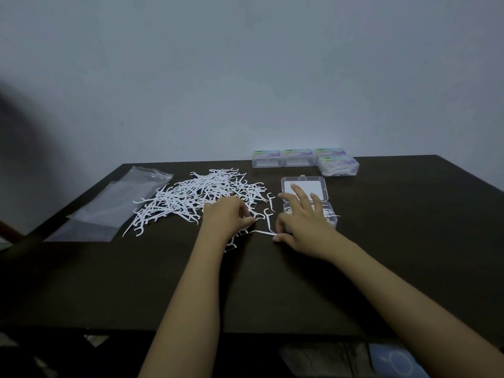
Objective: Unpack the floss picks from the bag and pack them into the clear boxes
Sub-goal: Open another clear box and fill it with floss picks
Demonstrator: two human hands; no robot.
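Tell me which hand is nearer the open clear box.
Right. The right hand overlaps the open clear box; the left hand sits to its left, at the floss pick pile.

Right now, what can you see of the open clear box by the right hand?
The open clear box is transparent, plastic-looking, round-cornered, on the dark table right of the loose pile. Its lid lies flipped back toward the wall, showing a white rectangular panel and a latch tab on its far edge. The base holds some white floss picks. The right hand spreads over the base, hiding most; contact unclear.
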